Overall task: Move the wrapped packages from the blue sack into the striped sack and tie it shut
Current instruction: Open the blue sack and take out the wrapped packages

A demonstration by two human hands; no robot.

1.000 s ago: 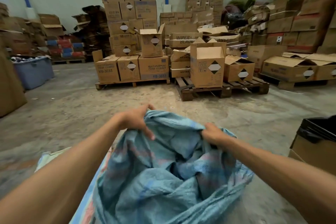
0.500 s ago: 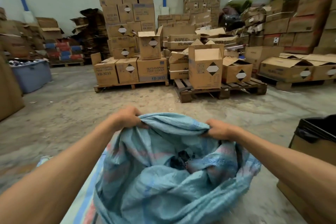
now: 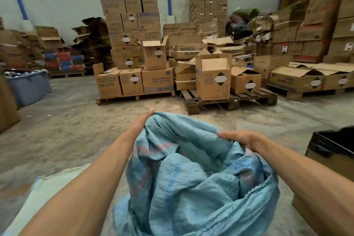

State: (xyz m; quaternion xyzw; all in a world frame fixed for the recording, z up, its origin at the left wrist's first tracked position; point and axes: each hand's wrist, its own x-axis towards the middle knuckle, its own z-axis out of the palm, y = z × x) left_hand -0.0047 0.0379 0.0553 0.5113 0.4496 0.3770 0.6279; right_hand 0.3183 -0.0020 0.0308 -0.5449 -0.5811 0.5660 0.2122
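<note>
Flanking one blue sack (image 3: 191, 178), two hands (image 3: 138, 126)

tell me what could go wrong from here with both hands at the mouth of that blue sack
1. The left hand lies flat along the blue sack rim with fingers straight, so the limp cloth could slip and the mouth fold shut.
2. The right hand presses the opposite edge; folds sag inward and hide the contents, so reaching for packages would be blind.
3. The pale sack lies flat on the floor at the left, not opened, so a transfer could stall.
</note>
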